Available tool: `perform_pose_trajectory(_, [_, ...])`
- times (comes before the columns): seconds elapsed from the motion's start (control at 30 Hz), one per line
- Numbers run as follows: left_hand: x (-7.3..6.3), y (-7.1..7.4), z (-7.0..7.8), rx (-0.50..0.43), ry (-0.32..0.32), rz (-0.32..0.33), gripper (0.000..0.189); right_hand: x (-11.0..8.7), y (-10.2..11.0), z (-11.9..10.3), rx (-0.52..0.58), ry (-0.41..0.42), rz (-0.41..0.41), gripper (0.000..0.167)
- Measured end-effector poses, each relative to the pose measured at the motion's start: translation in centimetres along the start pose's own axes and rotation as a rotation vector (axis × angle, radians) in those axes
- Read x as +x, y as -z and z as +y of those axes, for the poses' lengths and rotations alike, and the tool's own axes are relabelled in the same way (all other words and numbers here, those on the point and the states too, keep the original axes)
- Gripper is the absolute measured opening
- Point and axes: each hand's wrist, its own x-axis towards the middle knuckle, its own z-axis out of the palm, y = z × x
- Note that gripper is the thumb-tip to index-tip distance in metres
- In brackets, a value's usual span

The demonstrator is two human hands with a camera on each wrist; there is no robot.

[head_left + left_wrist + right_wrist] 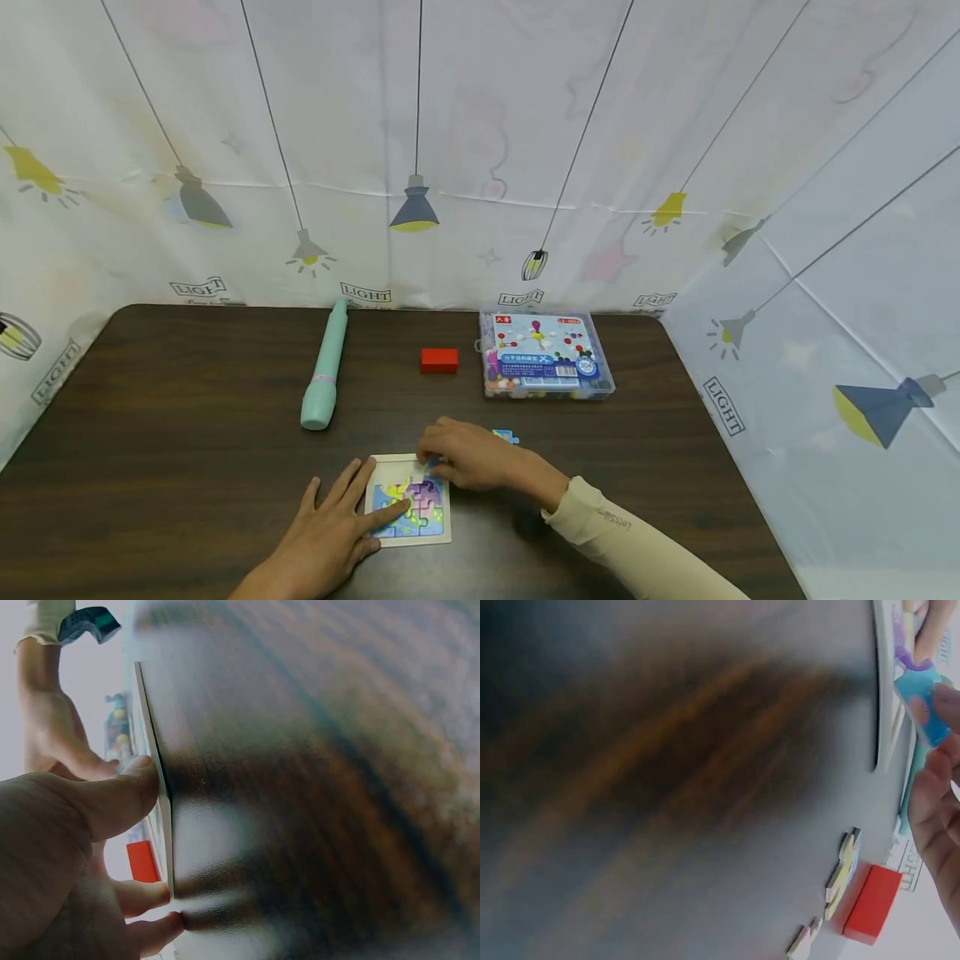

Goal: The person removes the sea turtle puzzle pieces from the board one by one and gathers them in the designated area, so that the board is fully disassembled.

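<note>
A square jigsaw puzzle in a pale wooden frame (412, 541) lies on the table, its lower part filled with blue, yellow and purple pieces. My left hand (330, 537) spreads over its left side, the index finger touching the pieces and other fingers along the frame's edge. In the left wrist view, the left thumb (127, 796) rests at the frame's rim. At the frame's upper right, my right hand (468, 454) pinches a blue puzzle piece (922, 701) between thumb and finger. Another puzzle piece (506, 436) lies just beyond the right hand.
Toward the back are a red block (438, 360), a mint-green microphone-shaped object (325, 367) and a clear plastic box (547, 354) with a printed label. Two loose puzzle pieces (844, 874) show on the table in the right wrist view. A patterned curtain (465, 125) hangs behind.
</note>
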Motion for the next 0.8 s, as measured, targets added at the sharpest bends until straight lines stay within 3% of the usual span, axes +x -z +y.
perform_pose_trajectory(0.17, [-0.1, 0.0, 0.2, -0.012, -0.007, 0.015, 0.055, -1.7, 1.3, 0.4, 0.188, -0.040, 0.121, 0.003])
perform_pose_trajectory(0.27, [-0.2, 0.0, 0.2, -0.012, -0.010, 0.032, 0.055, -3.0, 2.5, 1.2, 0.244, -0.086, 0.172, 0.003])
perform_pose_trajectory(0.37, [-0.2, 0.0, 0.1, -0.006, -0.009, 0.047, 0.054, -4.4, 3.5, 2.4, 0.233, -0.137, 0.208, 0.004])
perform_pose_trajectory(0.53, [-0.3, 0.0, 0.2, 0.001, -0.008, 0.058, 0.054, -6.9, 4.7, 4.4, 0.179, -0.234, 0.196, 0.011])
perform_pose_trajectory(0.8, [-0.2, -0.1, 0.2, 0.006, 0.006, 0.048, 0.053, -9.3, 4.1, 7.2, 0.158, -0.366, 0.097, 0.012])
